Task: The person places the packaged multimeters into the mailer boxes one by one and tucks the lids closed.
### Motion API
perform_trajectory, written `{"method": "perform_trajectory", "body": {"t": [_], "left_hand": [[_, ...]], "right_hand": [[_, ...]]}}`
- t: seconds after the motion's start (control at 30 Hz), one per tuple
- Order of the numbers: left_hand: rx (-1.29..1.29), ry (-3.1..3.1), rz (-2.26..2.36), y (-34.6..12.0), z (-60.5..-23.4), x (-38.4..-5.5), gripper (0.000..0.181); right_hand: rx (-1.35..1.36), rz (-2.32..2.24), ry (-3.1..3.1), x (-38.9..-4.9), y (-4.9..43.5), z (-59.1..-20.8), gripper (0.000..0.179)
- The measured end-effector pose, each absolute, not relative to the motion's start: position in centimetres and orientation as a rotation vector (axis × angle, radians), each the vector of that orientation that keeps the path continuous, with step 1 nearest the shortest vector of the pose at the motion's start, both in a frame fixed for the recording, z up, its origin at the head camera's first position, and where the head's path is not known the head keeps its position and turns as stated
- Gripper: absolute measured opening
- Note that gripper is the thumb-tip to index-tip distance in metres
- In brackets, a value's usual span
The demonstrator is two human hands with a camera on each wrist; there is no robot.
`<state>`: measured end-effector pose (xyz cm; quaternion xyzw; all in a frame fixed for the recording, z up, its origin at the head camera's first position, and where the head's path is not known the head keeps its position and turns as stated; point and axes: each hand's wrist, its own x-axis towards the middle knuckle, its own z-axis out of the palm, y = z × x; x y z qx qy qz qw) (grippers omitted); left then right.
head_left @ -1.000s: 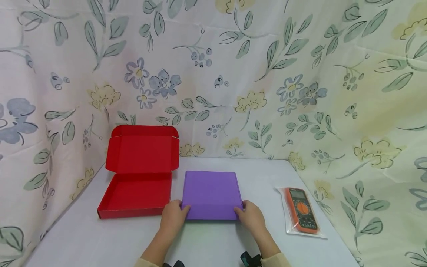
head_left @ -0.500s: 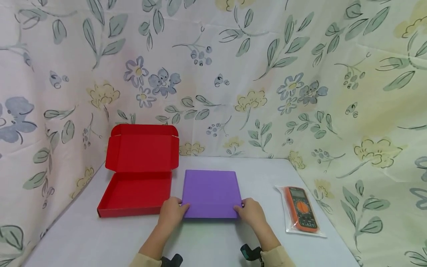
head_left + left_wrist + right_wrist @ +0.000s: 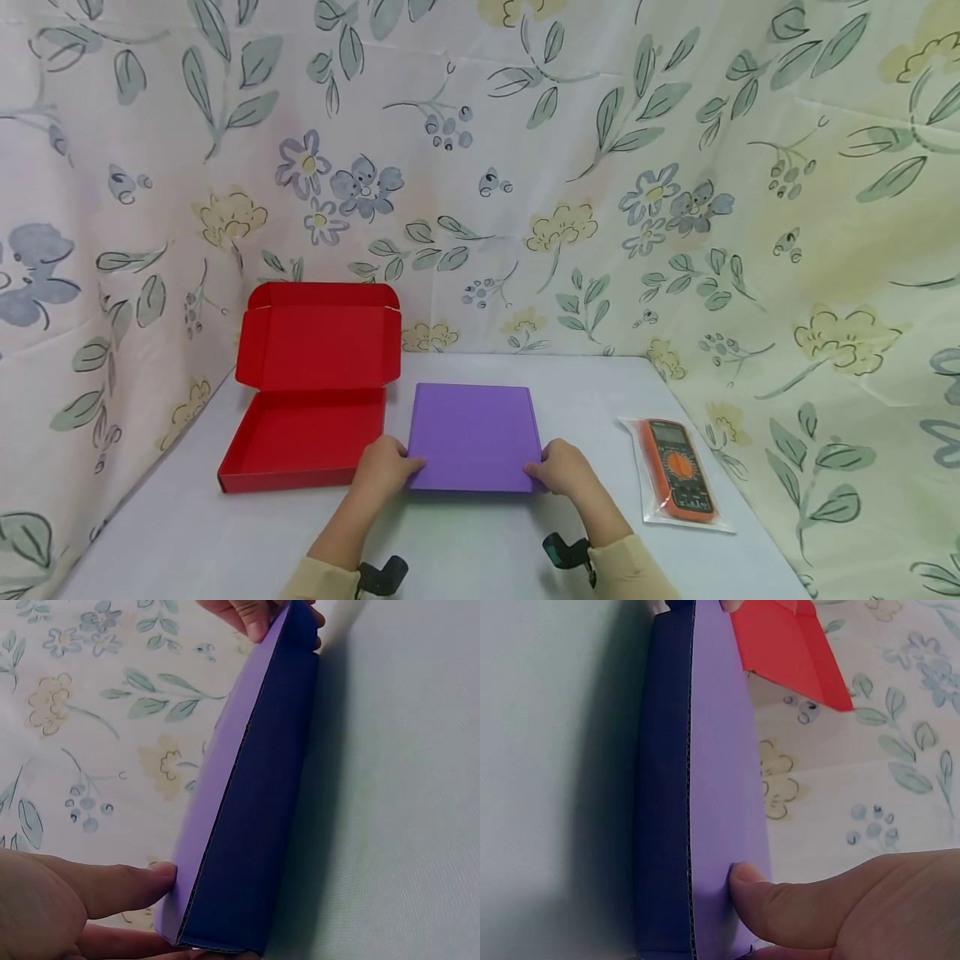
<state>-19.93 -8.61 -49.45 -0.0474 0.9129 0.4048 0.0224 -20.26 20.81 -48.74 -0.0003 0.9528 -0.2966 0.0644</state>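
A flat purple cardboard box (image 3: 475,437) lies on the table with its lid down. In the head view, my left hand (image 3: 381,468) holds its near left corner and my right hand (image 3: 564,468) its near right corner. Both thumbs press on top of the lid while the other fingers curl at the sides, partly hidden. Seen from the left wrist, the box's front wall (image 3: 259,772) is in dark shadow under the lid's raw corrugated edge. The right wrist view shows the right thumb (image 3: 769,900) flat on the lid.
To the left stands an open red box (image 3: 303,442), its lid raised and its inside bare. An orange and black multimeter (image 3: 678,469) in a clear plastic bag lies on the right of the white table (image 3: 480,550). Floral cloth (image 3: 480,167) hangs behind and along the sides.
A crease band across the front of the purple lid has faded, and the lid now looks flat. Both forearms have spread slightly outward, while the hands keep hold of the same corners.
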Motion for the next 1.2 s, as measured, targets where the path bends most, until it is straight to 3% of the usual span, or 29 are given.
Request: {"method": "perform_trajectory", "body": {"t": [0.47,0.73,0.97,1.2], "left_hand": [[-0.143,2.844,1.176,-8.6,-49.8,-20.1,0.041],[0.183,2.867,0.898,-8.8,-47.9,-20.0,0.063],[0.380,2.819,0.609,-8.7,-47.1,-21.1,0.068],[0.488,2.914,0.446,-8.2,-48.3,-22.3,0.046]], "right_hand": [[0.056,-0.816,2.925,-20.2,20.7,-49.0,0.055],[-0.239,-0.443,3.011,-20.4,20.5,-47.9,0.078],[-0.467,-0.248,3.013,-21.6,20.6,-47.3,0.067],[-0.601,-0.113,3.077,-22.7,20.8,-48.4,0.058]]}}
